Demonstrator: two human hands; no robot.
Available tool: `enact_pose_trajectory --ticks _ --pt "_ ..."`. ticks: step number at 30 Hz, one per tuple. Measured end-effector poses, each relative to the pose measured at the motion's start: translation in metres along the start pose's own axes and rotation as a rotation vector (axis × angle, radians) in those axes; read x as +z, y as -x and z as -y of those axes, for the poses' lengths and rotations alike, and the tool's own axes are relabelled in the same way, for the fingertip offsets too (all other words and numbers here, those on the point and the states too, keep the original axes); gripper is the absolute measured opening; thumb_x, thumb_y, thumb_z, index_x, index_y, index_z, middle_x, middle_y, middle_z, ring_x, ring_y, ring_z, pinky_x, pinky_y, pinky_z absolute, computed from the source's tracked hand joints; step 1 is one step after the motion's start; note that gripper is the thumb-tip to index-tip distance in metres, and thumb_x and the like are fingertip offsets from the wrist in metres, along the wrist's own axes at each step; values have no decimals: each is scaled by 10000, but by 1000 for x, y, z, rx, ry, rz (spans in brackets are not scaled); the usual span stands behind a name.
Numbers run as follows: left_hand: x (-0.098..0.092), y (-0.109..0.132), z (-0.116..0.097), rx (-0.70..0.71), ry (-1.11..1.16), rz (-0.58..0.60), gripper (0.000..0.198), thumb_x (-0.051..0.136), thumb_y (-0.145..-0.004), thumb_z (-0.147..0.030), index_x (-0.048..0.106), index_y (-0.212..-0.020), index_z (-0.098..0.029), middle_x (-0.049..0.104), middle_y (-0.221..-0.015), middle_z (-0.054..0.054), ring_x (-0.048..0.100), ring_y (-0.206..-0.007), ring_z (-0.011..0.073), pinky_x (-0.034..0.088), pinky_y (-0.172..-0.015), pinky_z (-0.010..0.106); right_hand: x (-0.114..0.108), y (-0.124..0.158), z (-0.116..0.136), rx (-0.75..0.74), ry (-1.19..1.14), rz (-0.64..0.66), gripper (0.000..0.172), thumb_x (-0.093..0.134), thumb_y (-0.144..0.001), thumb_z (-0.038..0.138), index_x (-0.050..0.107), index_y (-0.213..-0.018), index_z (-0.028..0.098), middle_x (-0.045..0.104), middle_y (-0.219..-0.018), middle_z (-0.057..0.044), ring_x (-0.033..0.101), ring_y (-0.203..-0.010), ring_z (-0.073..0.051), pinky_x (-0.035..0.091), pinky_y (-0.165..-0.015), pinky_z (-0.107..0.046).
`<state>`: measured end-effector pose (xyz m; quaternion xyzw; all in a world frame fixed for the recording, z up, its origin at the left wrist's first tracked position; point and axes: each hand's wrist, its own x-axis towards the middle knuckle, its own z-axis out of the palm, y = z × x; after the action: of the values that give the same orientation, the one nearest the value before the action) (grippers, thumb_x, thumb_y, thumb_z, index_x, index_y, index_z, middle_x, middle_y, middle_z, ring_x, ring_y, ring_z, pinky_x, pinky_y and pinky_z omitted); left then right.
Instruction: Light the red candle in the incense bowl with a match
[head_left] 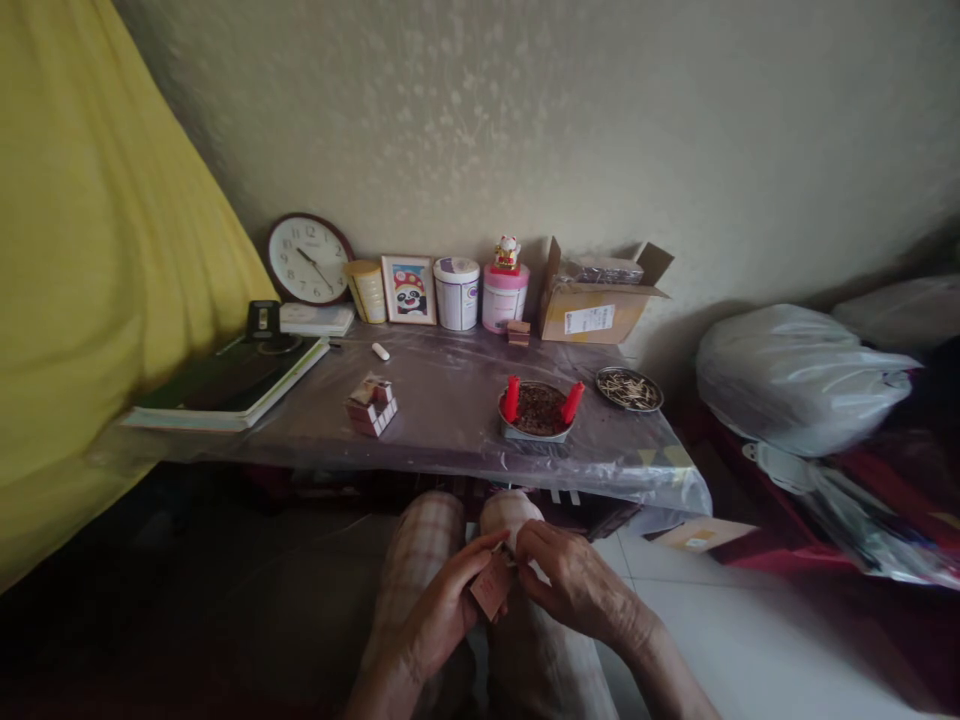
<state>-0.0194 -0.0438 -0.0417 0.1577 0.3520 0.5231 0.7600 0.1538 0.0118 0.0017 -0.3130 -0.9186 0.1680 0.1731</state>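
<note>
And there it was, the small reddish-brown cardboard box (491,588), tilted above the knees, its printed face toward the camera! The left hand (444,608) had it gripped, thumb lying along the upper edge, other fingers wrapped below, their tips peeking out at the lower right. Right up against its upper end came the right hand (576,582), fingers curled inward; whether they were pinching anything, I couldn't tell, as a small pale patch there was too blurred to name.

Beneath it all, two legs in pale checked trousers (429,530)! Beyond the knees stretched the plastic-covered surface (450,365), and straight ahead of the hands, near the front edge, sat a round metal-rimmed dish of dark brown crumbly material (539,412), with two red candle-like sticks (571,402) at opposite sides, the right one leaning. Off to its right, a shallow round dish of loose pale matchsticks (628,390); well over to the left, a cluster of little reddish-brown and white boxes (372,408). At the back, an open brown cardboard carton (592,312) stood near the wall!
</note>
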Motion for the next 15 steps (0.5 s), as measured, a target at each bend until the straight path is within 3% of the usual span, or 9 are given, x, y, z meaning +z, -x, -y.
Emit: enact_pose_trajectory --ticks 3,7,11,15 --pt "-1 0 -1 34 -10 -22 303 547 -855 -277 691 -1087 -147 697 -748 55 573 -571 151 410 -543 285 2 3 -11 89 -121 -41 132 463 -809 92 548 -777 187 601 -739 -25 546 -645 -151 447 -600 -269" --pt "0 -1 -8 80 4 -48 325 512 -877 -277 667 -1132 -146 686 -763 52 563 -560 143 392 -534 282 6 2 -23 363 -583 -220 64 578 -819 230 603 -793 177 617 -711 0 570 -644 -129 474 -609 -251" --pt "5 -2 -16 146 12 -73 361 494 -891 -273 643 -1190 -135 686 -824 68 557 -559 142 383 -524 288 6 -1 -23 579 -998 -335 300 723 -744 414 692 -923 175 664 -772 -13 589 -656 -141 500 -635 -284" --pt "9 -2 -19 194 -10 -85 342 488 -894 -275 663 -1151 -132 683 -824 70 548 -548 138 382 -514 287 8 -2 -17 648 -1147 -367 300 768 -702 417 720 -867 171 640 -713 4 560 -636 -126 477 -678 -283"
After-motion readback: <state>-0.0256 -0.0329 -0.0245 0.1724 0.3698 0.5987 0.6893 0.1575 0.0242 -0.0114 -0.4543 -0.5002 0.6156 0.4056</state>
